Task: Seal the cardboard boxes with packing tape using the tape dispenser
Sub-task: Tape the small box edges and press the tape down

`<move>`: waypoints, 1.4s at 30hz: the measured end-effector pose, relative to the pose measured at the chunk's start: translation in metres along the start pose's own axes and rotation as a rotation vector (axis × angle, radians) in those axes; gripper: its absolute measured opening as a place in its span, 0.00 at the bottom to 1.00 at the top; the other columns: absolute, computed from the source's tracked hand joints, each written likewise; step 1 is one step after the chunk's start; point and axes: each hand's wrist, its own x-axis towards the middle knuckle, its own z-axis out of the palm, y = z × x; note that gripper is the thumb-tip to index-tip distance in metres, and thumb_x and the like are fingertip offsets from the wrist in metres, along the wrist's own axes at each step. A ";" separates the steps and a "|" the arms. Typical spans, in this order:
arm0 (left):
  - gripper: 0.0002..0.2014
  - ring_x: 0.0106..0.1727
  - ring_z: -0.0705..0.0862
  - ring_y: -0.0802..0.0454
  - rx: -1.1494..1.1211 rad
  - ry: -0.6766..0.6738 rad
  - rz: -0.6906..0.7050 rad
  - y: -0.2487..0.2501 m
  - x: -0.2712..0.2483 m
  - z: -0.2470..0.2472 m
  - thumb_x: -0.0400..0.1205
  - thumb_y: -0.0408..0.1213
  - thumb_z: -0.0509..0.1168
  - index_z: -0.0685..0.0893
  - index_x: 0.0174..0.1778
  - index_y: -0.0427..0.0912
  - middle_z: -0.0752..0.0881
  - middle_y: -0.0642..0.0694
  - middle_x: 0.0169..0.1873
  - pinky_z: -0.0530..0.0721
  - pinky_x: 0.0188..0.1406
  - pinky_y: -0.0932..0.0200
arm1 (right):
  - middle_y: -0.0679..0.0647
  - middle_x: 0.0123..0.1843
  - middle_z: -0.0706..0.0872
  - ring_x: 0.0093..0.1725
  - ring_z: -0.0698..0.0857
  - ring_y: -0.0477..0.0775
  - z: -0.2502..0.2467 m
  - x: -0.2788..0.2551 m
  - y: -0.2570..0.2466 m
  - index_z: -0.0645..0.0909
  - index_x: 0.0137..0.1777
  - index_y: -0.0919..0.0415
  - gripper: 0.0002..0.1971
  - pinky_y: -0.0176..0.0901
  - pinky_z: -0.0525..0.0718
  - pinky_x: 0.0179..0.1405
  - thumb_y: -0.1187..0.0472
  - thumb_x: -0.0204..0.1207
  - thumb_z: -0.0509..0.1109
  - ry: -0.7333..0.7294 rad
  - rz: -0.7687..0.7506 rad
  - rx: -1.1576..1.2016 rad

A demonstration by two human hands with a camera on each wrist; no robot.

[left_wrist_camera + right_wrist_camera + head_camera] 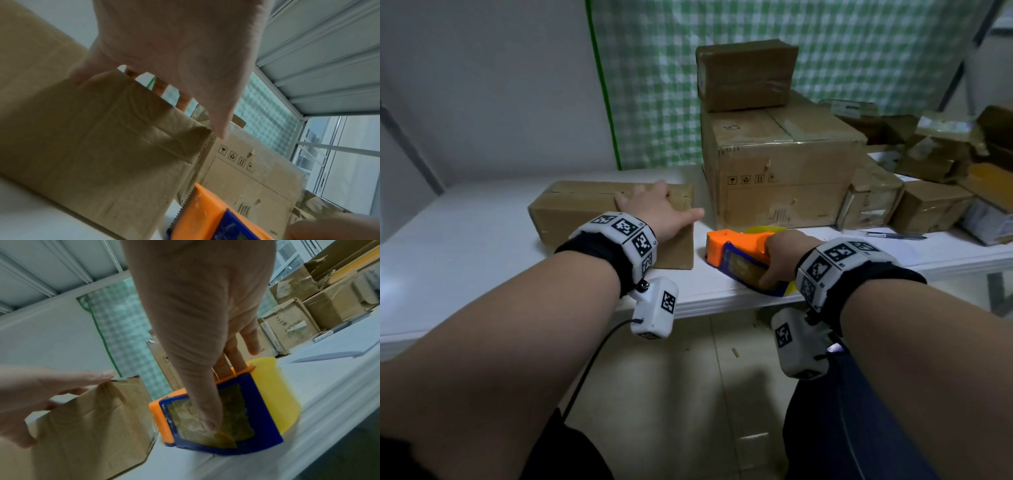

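A long brown cardboard box (585, 212) lies on the white table (465, 260), left of centre. My left hand (655, 209) rests flat on the top of the box's right end, fingers straight and spread, thumb out past its corner; the left wrist view shows the palm (174, 56) over the box's end face (102, 146). Just right of the box sits the orange and blue tape dispenser (732, 251) with a yellow tape roll (273, 394). My right hand (786, 257) grips it, thumb on the blue side plate (236, 418), fingers over the far side.
A large cardboard box (784, 171) with a smaller one (746, 73) on top stands behind the dispenser. Several battered boxes (928, 205) crowd the right end. A pen (893, 235) lies on paper there. The dispenser sits close to the table's front edge (705, 301).
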 end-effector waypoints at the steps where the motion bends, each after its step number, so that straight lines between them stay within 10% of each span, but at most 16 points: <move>1: 0.39 0.78 0.61 0.35 -0.029 0.021 -0.008 0.001 -0.002 0.000 0.73 0.68 0.62 0.68 0.74 0.47 0.67 0.36 0.75 0.54 0.79 0.36 | 0.54 0.49 0.81 0.47 0.79 0.57 0.000 -0.001 0.000 0.80 0.59 0.59 0.24 0.48 0.81 0.49 0.48 0.67 0.78 -0.021 -0.013 -0.026; 15: 0.26 0.75 0.69 0.44 -0.052 -0.061 0.204 -0.033 -0.021 -0.018 0.80 0.38 0.63 0.72 0.76 0.45 0.72 0.42 0.74 0.67 0.70 0.57 | 0.67 0.47 0.82 0.44 0.79 0.63 -0.038 -0.022 -0.010 0.82 0.50 0.71 0.26 0.46 0.73 0.36 0.46 0.84 0.55 0.276 -0.020 0.470; 20: 0.25 0.79 0.66 0.51 -0.093 -0.119 0.313 -0.042 -0.032 -0.024 0.80 0.30 0.62 0.74 0.75 0.46 0.70 0.48 0.77 0.58 0.75 0.65 | 0.69 0.57 0.86 0.55 0.83 0.68 -0.059 -0.041 -0.018 0.84 0.55 0.71 0.25 0.59 0.81 0.60 0.46 0.79 0.63 0.421 -0.051 0.893; 24: 0.23 0.76 0.69 0.53 -0.154 -0.169 0.384 -0.044 -0.039 -0.029 0.81 0.28 0.63 0.76 0.73 0.45 0.73 0.48 0.75 0.60 0.72 0.68 | 0.58 0.49 0.87 0.53 0.85 0.61 -0.076 -0.054 -0.026 0.81 0.36 0.56 0.18 0.59 0.82 0.62 0.41 0.74 0.69 0.465 -0.076 1.167; 30: 0.15 0.54 0.81 0.49 -0.823 -0.056 0.045 -0.038 -0.037 -0.048 0.83 0.31 0.58 0.81 0.63 0.41 0.84 0.43 0.56 0.80 0.48 0.57 | 0.57 0.42 0.90 0.44 0.90 0.59 -0.088 -0.061 -0.028 0.86 0.44 0.59 0.24 0.56 0.87 0.56 0.39 0.61 0.79 0.411 -0.116 1.460; 37: 0.22 0.44 0.86 0.47 -1.378 -0.291 -0.161 -0.037 -0.039 -0.069 0.85 0.54 0.55 0.82 0.45 0.38 0.87 0.42 0.41 0.87 0.40 0.52 | 0.57 0.38 0.89 0.40 0.88 0.59 -0.087 -0.063 -0.024 0.86 0.45 0.58 0.19 0.56 0.87 0.56 0.42 0.66 0.77 0.334 -0.218 1.497; 42: 0.09 0.38 0.84 0.53 -1.495 -0.287 -0.202 -0.029 -0.046 -0.072 0.85 0.40 0.61 0.81 0.41 0.41 0.88 0.47 0.25 0.88 0.28 0.61 | 0.57 0.35 0.89 0.38 0.87 0.58 -0.084 -0.065 -0.021 0.86 0.42 0.58 0.17 0.55 0.86 0.54 0.43 0.68 0.76 0.322 -0.248 1.465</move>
